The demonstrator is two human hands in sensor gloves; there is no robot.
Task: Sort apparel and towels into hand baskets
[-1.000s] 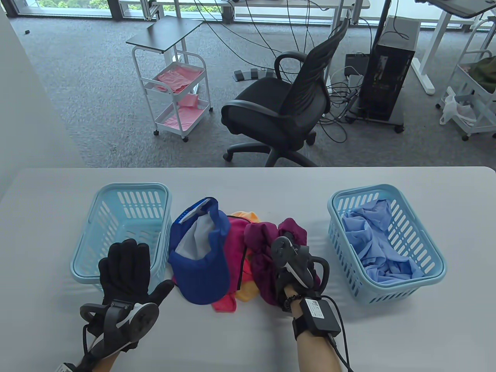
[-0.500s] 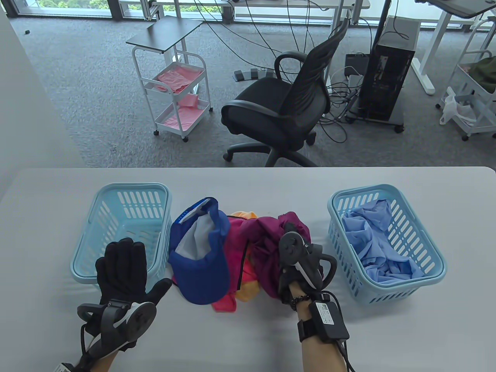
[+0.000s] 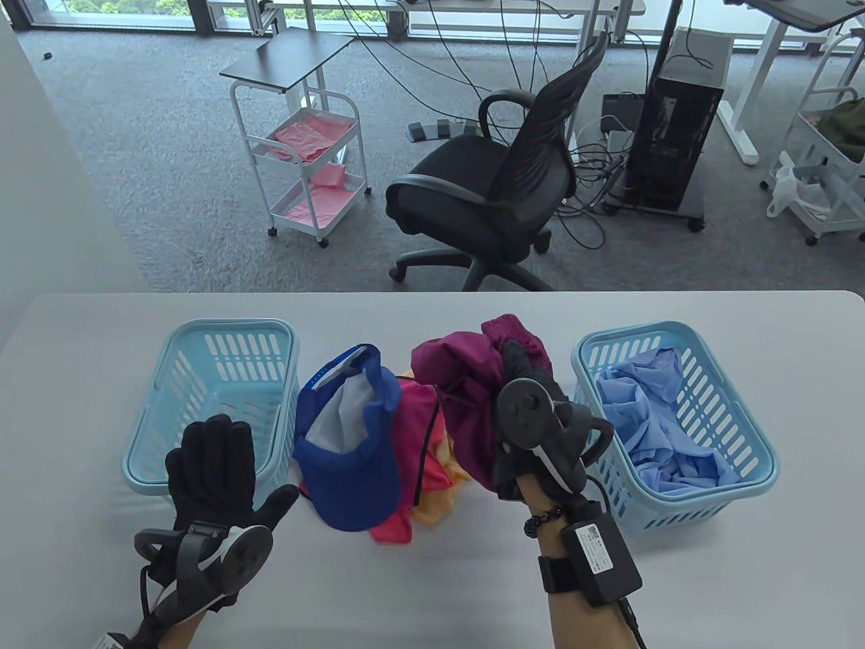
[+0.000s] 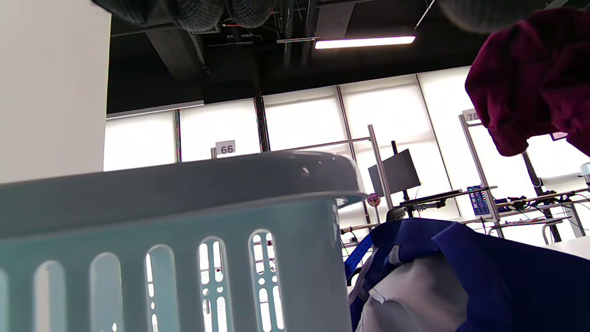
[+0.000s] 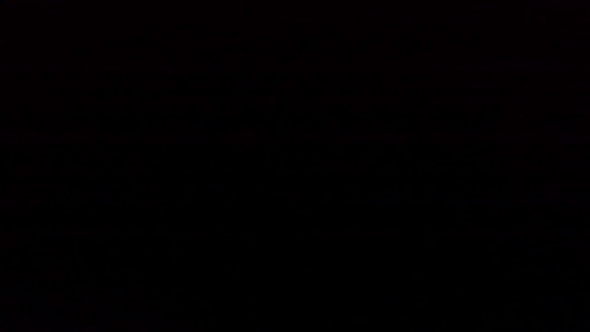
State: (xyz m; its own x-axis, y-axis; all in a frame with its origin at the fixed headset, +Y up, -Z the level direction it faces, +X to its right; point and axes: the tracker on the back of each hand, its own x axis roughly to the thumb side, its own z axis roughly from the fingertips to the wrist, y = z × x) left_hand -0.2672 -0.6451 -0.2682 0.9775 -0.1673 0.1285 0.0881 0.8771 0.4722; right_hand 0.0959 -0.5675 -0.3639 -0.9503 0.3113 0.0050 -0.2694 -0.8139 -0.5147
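Note:
My right hand (image 3: 524, 378) grips a maroon garment (image 3: 466, 378) and holds it lifted above the pile in the middle of the table; it also shows in the left wrist view (image 4: 530, 78). A blue cap (image 3: 351, 460) lies upside down on a pink cloth (image 3: 412, 433) and an orange cloth (image 3: 436, 507). My left hand (image 3: 213, 460) rests flat and open on the table at the near rim of the left basket (image 3: 203, 338), which holds nothing. The right basket (image 3: 676, 520) holds a light blue garment (image 3: 655, 419). The right wrist view is black.
The white table (image 3: 405, 595) ends at its far edge with an office chair (image 3: 493, 196) and a white cart (image 3: 304, 155) on the carpet beyond. The cap (image 4: 461, 276) lies close beside the left basket (image 4: 184, 240).
My right hand has risen and moved toward the far right with the maroon garment, pulling it up off the pile. My left hand has stayed in place.

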